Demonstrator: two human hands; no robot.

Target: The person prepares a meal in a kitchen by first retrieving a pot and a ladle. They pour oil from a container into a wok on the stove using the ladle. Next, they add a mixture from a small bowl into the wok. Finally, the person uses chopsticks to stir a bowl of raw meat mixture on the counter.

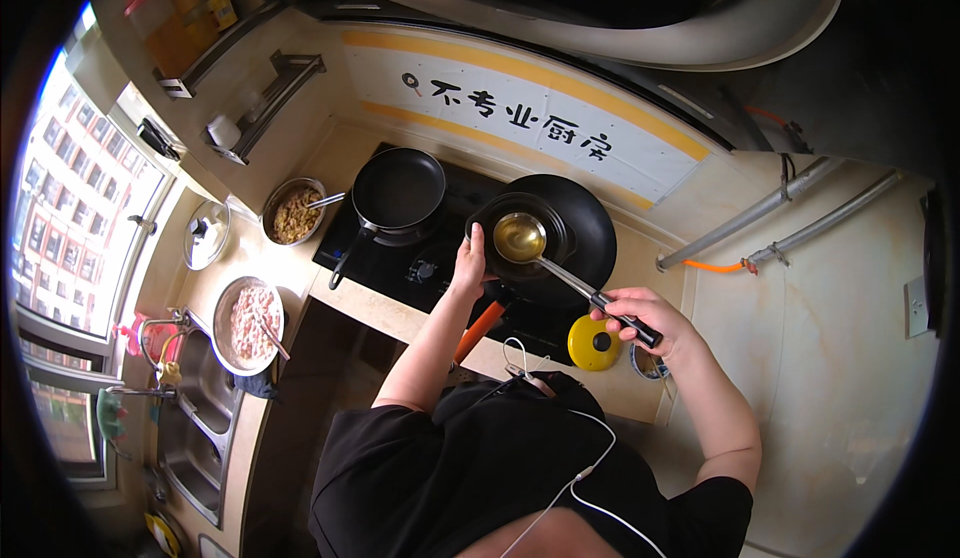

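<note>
My right hand (649, 318) grips the black handle of a metal ladle (570, 277). Clear yellow liquid, which looks like oil, lies in the ladle's bowl (519, 238). My left hand (471, 264) holds the left rim of a dark bowl (491, 217), thumb on the edge. The ladle's head is over this bowl; whether they touch I cannot tell. Below both, a black wok (596, 247) stands on the cooktop's right side. An orange handle (480, 331) points from beneath the bowl towards me. What is in the wok is mostly hidden.
A black frying pan (399, 187) sits on the left burner of the cooktop (397, 277). Bowls of cooked food (296, 217) and raw minced meat (251, 325) stand left, near a glass lid (208, 235) and sink (199, 438). A yellow lid (592, 343) lies front right.
</note>
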